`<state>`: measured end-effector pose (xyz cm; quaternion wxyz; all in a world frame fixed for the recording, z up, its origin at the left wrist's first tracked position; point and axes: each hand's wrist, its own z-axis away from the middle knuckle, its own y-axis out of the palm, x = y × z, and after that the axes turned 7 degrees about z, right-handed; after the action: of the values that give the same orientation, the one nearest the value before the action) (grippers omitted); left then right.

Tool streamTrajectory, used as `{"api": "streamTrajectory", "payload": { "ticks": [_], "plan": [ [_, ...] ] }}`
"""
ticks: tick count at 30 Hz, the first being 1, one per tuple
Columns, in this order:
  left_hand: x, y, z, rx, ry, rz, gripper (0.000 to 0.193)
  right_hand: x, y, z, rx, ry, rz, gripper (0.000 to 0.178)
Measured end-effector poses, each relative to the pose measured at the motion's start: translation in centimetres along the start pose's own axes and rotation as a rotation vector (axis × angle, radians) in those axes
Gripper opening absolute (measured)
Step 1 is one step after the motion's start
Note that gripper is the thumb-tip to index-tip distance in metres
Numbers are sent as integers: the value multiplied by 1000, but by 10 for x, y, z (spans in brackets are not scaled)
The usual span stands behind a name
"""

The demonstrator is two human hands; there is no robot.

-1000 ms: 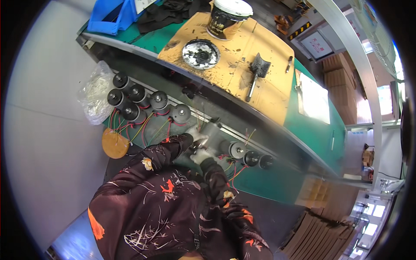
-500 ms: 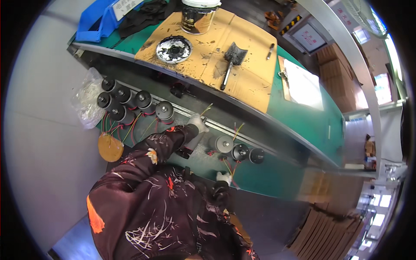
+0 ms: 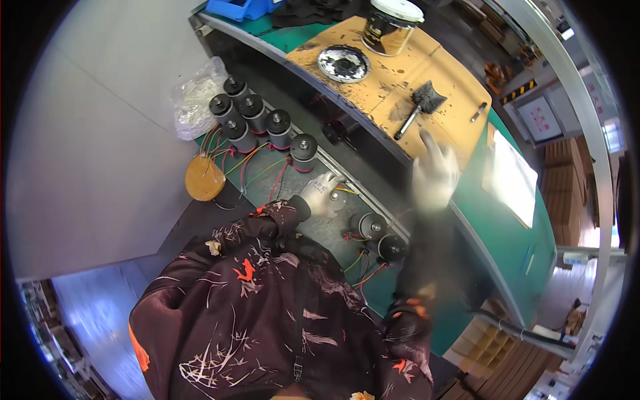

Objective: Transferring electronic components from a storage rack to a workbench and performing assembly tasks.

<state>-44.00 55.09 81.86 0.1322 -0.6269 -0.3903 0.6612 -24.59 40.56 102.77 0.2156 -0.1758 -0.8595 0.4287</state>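
My left hand (image 3: 320, 195), in a whitish glove, closes round a motor (image 3: 339, 201) whose light round top and shaft show beside the fingers; yellow wire is next to it. My right hand (image 3: 435, 175), also gloved and blurred by motion, is over the edge of the cardboard (image 3: 373, 93) with fingers stretched and nothing visible in it. Nearest to it lies a scraper (image 3: 427, 99) with a black-smeared blade and slim handle. Two more motors, one grey-topped (image 3: 369, 227) and one black-topped (image 3: 392, 248), stand left of my right forearm.
Several black-topped motors (image 3: 304, 148) with coloured wires stand left, beside a clear plastic bag (image 3: 200, 100) and a round wooden disc (image 3: 205, 179). A raised green bench holds a paint bucket (image 3: 389, 33), its smeared lid (image 3: 344, 64), a marker (image 3: 479, 112) and a clipboard (image 3: 513, 175).
My right hand has risen from the wires by the right-hand motors to the cardboard. My left hand stays by the rail on the motor. The whole view has shifted and turned.
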Motion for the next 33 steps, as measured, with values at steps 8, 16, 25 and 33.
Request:
{"api": "streamTrajectory", "payload": {
  "ticks": [8, 16, 25, 33],
  "plan": [
    [140, 8, 100, -118, -558, 454, 32, -15, 38, -83, 107, -454, 220, 30],
    [206, 22, 199, -469, -1050, 1398, 23, 39, 54, -162, -28, 271, -1056, 17],
    [218, 17, 207, -614, -1071, 1303, 29, 94, 103, -187, -47, 64, -493, 25],
    [156, -49, 141, -406, -979, -49, 75, 76, 99, -177, -93, 98, -333, 31]
  ]
}}
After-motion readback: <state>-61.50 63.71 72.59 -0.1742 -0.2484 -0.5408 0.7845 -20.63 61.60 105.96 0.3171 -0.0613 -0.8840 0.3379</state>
